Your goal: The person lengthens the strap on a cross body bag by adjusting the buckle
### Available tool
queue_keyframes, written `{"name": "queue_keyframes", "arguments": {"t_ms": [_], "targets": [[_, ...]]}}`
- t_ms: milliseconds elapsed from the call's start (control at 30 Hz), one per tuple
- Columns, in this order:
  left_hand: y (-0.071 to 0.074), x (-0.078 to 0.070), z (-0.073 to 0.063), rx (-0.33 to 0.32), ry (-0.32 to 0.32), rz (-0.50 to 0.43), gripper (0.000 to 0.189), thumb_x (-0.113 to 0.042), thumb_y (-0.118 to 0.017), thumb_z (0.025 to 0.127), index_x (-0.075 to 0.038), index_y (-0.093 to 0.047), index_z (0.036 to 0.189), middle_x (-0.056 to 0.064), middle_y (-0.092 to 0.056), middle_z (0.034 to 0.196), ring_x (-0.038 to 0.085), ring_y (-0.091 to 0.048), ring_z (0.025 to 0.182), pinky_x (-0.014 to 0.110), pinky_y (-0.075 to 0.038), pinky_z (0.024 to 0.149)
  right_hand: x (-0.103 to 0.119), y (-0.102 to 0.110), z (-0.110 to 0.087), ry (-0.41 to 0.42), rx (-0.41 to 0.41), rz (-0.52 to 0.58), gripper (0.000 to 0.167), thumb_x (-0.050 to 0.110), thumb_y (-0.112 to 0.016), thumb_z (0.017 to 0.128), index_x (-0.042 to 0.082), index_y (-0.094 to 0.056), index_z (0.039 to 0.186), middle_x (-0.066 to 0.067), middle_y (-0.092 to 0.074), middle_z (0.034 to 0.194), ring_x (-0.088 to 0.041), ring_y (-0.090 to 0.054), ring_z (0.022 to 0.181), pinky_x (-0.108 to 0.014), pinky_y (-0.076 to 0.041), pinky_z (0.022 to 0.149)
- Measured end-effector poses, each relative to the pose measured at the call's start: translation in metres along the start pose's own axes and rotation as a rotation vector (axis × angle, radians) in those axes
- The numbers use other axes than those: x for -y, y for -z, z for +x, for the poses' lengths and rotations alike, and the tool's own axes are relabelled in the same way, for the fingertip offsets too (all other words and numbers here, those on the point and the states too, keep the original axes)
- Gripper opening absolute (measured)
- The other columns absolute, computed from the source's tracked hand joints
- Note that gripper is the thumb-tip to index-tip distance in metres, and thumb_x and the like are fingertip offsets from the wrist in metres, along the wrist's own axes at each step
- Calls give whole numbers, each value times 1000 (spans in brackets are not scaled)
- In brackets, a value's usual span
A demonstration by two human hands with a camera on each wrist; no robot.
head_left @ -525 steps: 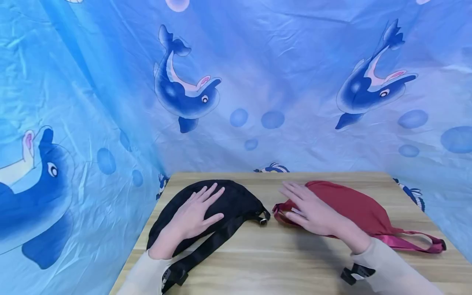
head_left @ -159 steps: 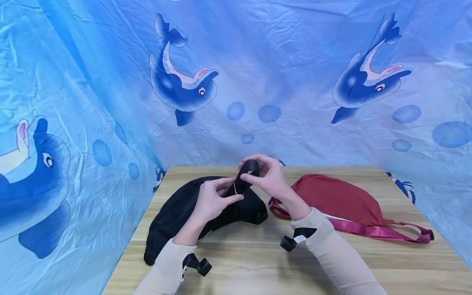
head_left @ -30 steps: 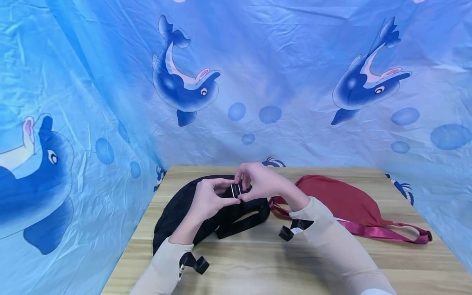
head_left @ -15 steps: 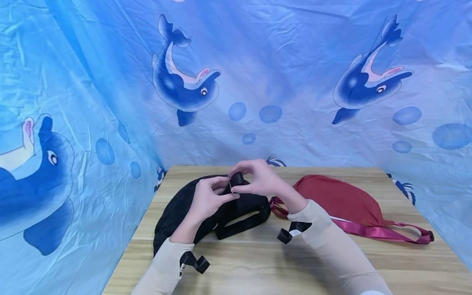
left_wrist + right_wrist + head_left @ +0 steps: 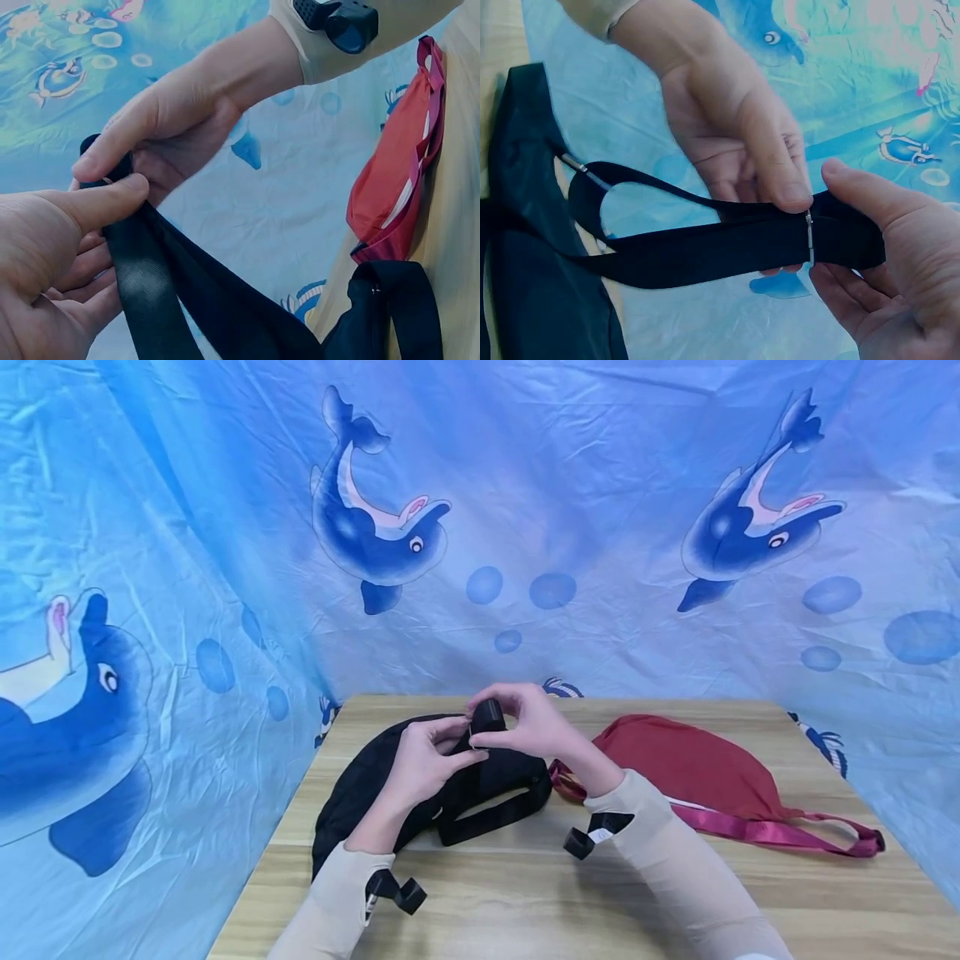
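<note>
A black waist bag [image 5: 360,777] lies on the left of the table, its strap lifted off the bag. My left hand [image 5: 420,764] pinches this strap beside a thin metal slider [image 5: 810,236], with thumb on one side and fingers on the other. My right hand [image 5: 536,722] grips the folded end of the strap [image 5: 487,717] on the slider's other side, close to the left fingertips. Two layers of strap [image 5: 150,292] run down from the hands in the left wrist view. A second metal ring [image 5: 574,163] joins the strap near the bag.
A red waist bag [image 5: 690,764] with a magenta strap [image 5: 750,828] lies on the right of the wooden table [image 5: 495,893]. A blue dolphin-print cloth [image 5: 600,527] hangs behind and at the left. Black wrist cameras sit on both sleeves.
Earlier both hands were spread over the two bags; later both took hold of the black strap. In the last second the right hand has shifted up slightly, exposing more of the folded strap end.
</note>
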State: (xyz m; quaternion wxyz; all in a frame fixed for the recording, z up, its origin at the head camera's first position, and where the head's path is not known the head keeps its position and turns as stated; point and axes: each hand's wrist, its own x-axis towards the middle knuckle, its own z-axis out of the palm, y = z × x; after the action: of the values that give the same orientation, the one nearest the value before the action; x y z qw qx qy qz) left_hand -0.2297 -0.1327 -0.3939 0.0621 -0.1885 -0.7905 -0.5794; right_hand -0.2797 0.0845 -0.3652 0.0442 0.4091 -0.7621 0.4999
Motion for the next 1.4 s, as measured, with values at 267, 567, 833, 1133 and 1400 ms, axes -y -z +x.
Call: {"name": "queue_keyframes", "arguments": {"t_ms": [267,567,833,1133,1400], "targets": [[2,2,0,-6,39,29,49,-12,-90,86,-8,-75,133,11,-77,129,25,-72,126,39,-56,110,2,-1,-1,-12,-133,153,42,-1,-83,90,4,-71,130,-21,-76,120,-22,-77,106,-35,-62,98],[1,4,-1,27,6,-12,52,-11,-88,87,-7,-72,136,12,-77,130,25,-72,126,35,-56,110,2,-6,0,10,-132,123,35,3,-86,88,4,-75,121,-17,-76,116,-14,-76,98,-26,-62,90],[3,6,-1,13,15,50,50,-16,-90,87,-10,-75,134,9,-78,128,24,-73,125,41,-57,110,2,-8,-2,15,-209,235,42,-5,-83,88,-2,-70,127,-23,-73,123,-20,-75,104,-25,-61,94],[5,2,0,-14,5,32,50,-15,-89,88,-9,-74,135,12,-77,129,24,-73,124,36,-58,108,-6,-13,-4,-11,-294,312,45,-4,-83,88,-1,-68,131,-29,-73,124,-15,-77,102,-28,-63,94],[18,-6,2,-69,4,-18,44,-16,-88,90,-8,-76,131,13,-79,123,26,-77,115,37,-62,101,-36,-44,-23,-84,-32,229,52,3,-86,88,3,-66,136,-17,-74,132,-20,-73,122,-37,-59,108]]}}
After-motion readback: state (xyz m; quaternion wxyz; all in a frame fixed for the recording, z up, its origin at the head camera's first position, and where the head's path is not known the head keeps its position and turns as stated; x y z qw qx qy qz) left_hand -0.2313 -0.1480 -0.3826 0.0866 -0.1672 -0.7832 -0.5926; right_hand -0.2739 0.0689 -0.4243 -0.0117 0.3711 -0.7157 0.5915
